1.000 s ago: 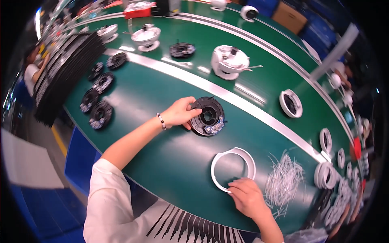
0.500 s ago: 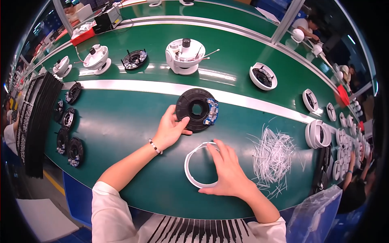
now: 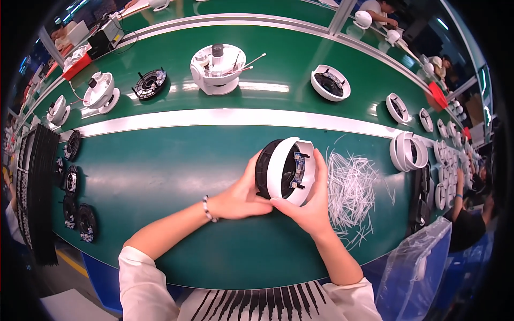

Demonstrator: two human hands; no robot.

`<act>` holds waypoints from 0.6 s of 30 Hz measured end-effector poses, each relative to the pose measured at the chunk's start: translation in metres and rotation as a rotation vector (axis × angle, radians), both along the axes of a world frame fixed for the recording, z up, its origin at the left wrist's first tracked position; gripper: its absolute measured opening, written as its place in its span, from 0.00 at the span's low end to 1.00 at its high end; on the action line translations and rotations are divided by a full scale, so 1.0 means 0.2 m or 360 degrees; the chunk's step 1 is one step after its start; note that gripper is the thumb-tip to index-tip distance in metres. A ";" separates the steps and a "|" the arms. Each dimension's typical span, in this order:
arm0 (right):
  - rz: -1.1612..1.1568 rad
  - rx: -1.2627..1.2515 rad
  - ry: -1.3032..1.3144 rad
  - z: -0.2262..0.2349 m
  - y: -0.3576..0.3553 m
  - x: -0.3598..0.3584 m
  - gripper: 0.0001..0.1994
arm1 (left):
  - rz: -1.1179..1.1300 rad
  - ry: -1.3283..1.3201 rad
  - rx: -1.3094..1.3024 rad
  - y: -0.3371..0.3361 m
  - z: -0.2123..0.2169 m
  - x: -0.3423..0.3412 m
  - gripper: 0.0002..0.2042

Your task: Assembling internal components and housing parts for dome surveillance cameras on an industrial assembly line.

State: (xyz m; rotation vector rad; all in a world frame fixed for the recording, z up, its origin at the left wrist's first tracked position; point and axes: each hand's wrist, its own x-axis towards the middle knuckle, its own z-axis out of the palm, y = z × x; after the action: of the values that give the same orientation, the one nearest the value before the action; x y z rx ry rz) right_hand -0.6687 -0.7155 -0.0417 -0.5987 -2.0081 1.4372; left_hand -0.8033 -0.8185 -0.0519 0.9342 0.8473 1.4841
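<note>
Two bare hands on my feed, both occupied. Left hand (image 3: 243, 195) grips one black disc (image 3: 262, 170); right hand (image 3: 315, 208) curls round one white ring (image 3: 276, 170), thumb at its lower edge. Held tilted over the green bench (image 3: 144, 160), the ring surrounds part of the disc; one circuit board (image 3: 299, 170) shows through its opening. Whether the disc is fully seated, I cannot tell. One beaded bracelet (image 3: 207, 208), left wrist.

Just right of the held ring: one pile of thin white strips (image 3: 350, 190), too many to count. Well left of it: five spare discs (image 3: 87, 222), then one stack of black trays (image 3: 38, 195).

Beyond the held ring, across the white rail (image 3: 176, 122): to its left, three white bowl-shaped housings (image 3: 217, 75), one loose disc (image 3: 150, 84) between two of them; to its right, one white rim with black insert (image 3: 330, 84), more rims farther right, uncounted.
</note>
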 end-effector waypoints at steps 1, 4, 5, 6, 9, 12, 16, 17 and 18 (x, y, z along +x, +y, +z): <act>0.0056 -0.0049 0.0050 0.00 0.00 0.00 0.53 | -0.0156 -0.0012 0.0097 0.02 -0.06 -0.06 0.43; 0.0223 0.0266 -0.0006 0.05 -0.03 -0.01 0.54 | -0.0141 -0.1005 -0.0264 0.02 -0.01 -0.06 0.32; 0.0162 0.0588 -0.0115 0.07 -0.05 -0.01 0.55 | -0.0203 -0.1151 -0.0285 0.04 -0.01 -0.07 0.31; 0.0162 0.0643 -0.0122 0.07 -0.06 -0.01 0.56 | -0.0114 -0.1203 -0.0375 0.06 -0.02 -0.07 0.31; 0.0167 0.0673 -0.0137 0.08 -0.06 0.00 0.56 | 0.0025 -0.1152 -0.0485 0.08 0.01 -0.05 0.31; 0.0179 0.0741 -0.0105 0.10 -0.04 0.00 0.56 | 0.0082 -0.1188 -0.0445 0.10 0.00 -0.03 0.27; 0.0129 0.0886 -0.0104 0.09 -0.05 0.00 0.54 | 0.0140 -0.1211 -0.0389 0.10 0.01 0.00 0.25; 0.0088 0.0981 -0.0138 0.08 -0.06 -0.01 0.54 | 0.0159 -0.1194 -0.0408 0.10 0.01 0.01 0.24; 0.0096 0.0980 -0.0140 0.08 -0.06 -0.01 0.54 | 0.0182 -0.1178 -0.0423 0.11 0.01 0.02 0.24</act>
State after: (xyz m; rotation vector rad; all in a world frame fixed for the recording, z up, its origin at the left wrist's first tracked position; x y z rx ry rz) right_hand -0.6712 -0.7266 -0.0264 -0.3330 -2.3918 0.7545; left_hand -0.7993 -0.7966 -0.0493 0.1035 0.5262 1.6011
